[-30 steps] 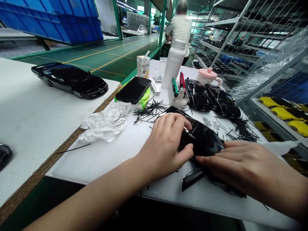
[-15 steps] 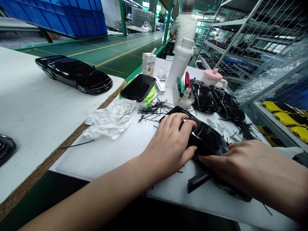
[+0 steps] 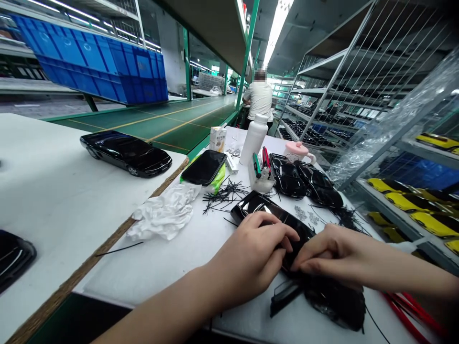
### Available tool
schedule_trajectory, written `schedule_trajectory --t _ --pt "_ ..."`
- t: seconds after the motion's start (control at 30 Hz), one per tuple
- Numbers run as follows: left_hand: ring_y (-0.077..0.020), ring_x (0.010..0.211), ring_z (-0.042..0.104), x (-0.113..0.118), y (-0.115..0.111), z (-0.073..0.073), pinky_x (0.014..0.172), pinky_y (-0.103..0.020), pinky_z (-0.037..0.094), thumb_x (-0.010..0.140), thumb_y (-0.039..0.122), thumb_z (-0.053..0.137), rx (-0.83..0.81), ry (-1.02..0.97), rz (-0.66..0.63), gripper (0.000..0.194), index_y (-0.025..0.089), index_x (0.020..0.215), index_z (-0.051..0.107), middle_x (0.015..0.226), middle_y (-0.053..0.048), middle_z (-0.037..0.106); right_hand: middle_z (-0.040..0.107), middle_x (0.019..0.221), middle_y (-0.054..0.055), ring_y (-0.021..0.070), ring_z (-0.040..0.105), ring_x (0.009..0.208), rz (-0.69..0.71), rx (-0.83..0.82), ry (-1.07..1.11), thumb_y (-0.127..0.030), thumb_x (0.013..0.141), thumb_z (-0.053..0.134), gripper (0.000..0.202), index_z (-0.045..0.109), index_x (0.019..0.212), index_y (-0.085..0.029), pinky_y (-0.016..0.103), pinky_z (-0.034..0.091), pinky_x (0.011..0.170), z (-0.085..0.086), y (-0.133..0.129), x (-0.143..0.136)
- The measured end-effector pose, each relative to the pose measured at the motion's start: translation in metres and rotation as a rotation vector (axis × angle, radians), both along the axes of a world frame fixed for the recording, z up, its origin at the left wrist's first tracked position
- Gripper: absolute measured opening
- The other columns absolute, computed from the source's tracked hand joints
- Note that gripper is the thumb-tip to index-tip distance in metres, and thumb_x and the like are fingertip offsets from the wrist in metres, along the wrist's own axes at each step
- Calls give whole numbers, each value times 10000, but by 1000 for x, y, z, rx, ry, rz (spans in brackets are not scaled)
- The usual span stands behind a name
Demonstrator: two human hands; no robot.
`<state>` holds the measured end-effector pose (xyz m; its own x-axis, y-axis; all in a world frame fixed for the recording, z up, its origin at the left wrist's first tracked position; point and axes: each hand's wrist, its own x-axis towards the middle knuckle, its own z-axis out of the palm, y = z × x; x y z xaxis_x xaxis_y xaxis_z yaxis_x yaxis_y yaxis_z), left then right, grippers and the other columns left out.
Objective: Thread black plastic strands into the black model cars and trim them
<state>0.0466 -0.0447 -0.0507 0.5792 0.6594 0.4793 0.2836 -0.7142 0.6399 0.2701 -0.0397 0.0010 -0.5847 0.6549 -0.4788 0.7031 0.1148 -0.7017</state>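
A glossy black model car (image 3: 256, 203) lies on the white table under both my hands. My left hand (image 3: 256, 248) rests over its side, fingers bent and pressed against the body. My right hand (image 3: 328, 253) is closed in a pinch at the car's near side, close to the left fingertips. Whatever lies between the right fingertips is hidden. Just below my hands are black plastic pieces (image 3: 285, 298) and another black car body (image 3: 339, 306), partly covered by the right hand.
Thin black strips (image 3: 224, 193), crumpled white paper (image 3: 165, 215) and a phone (image 3: 204, 167) lie leftward. Behind stand a cutter holder (image 3: 261, 181), a white bottle (image 3: 254, 138) and more black cars (image 3: 317, 184). Red cords (image 3: 409, 310) lie at right. A person (image 3: 260, 100) stands farther off.
The view has tilted up, so things sit lower in the picture. My left fingers have drawn in and bent more. The right hand has become a raised pinch, uncovering more of the lower car body.
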Motion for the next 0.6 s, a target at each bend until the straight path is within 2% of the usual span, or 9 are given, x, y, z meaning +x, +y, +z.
schedule_trajectory --t 0.07,0.23,0.33,0.47,0.6 --pt "-209 1123 600 0 -1 5 999 -338 498 899 67 542 -89 -24 -38 219 183 1064 627 970 -34 765 457 499 -59 49 316 383 -125 -161 86 -527 931 611 408 793 1014 -171 197 170 366 -3 5 8" --pt "-175 939 637 0 0 9 894 -309 507 822 91 637 -198 -74 -52 134 190 907 607 943 -31 716 381 382 -85 37 290 325 -234 -207 203 -554 849 722 436 810 1001 -155 175 80 338 -12 10 17" --pt "-181 907 624 0 1 8 870 -318 483 836 135 660 -235 -72 -45 129 209 826 554 902 -18 698 386 368 -87 33 272 318 -245 -230 247 -531 850 730 415 809 987 -147 175 62 337 -13 11 16" --pt "-181 889 602 0 2 9 878 -324 442 850 135 658 -314 -87 -46 242 221 774 446 875 -9 709 374 350 -99 30 254 309 -240 -256 296 -504 862 722 397 804 995 -139 176 58 338 -16 13 16" --pt "-193 905 584 0 2 9 870 -328 417 851 162 659 -372 -77 -31 247 221 770 433 888 -21 705 386 347 -103 31 271 296 -205 -273 349 -509 844 730 421 797 1000 -124 171 101 330 -25 17 16"
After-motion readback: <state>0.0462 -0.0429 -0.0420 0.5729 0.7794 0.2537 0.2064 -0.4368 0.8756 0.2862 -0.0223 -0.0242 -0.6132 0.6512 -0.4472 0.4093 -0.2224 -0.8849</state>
